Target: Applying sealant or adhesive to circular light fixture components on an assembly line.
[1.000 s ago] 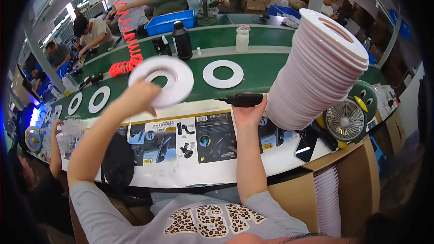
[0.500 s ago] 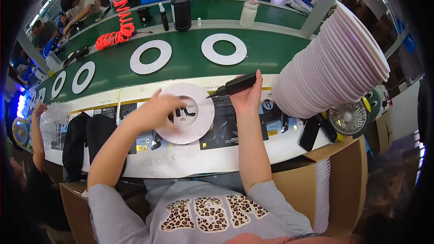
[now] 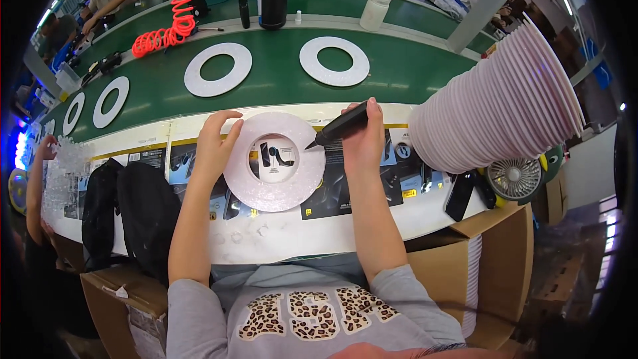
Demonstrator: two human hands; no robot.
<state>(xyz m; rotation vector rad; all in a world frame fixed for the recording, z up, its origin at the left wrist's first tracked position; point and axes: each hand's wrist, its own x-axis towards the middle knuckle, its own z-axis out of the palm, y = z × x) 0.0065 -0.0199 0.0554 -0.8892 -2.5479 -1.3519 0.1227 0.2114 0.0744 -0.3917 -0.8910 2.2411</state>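
In front of me a white speckled flat ring (image 3: 276, 198) lies on printed sheets on the white bench. My right hand (image 3: 363, 141) is closed around a black bottle with a long pointed nozzle (image 3: 345, 123), whose tip is over the ring's right side; I cannot tell whether it touches. At the ring's left edge is my left hand (image 3: 214, 146), thumb and fingers apart, thumb by the outer rim. Through the ring's hole, part of a printed sheet (image 3: 276, 159) shows.
A tall leaning stack of white rings (image 3: 495, 103) stands at right, beside a small fan (image 3: 515, 178) and a black phone (image 3: 460, 196). Across the green belt (image 3: 279, 90) lie several rings. Black bottle (image 3: 272, 0) and white jar (image 3: 376, 10) stand behind. A black bag (image 3: 146, 206) lies left; a co-worker's hand (image 3: 45, 147) is beyond.
My left hand has drawn back from over the ring to its left edge, uncovering the hole. The nozzle tip has come from beside the rim to over the ring's right side.
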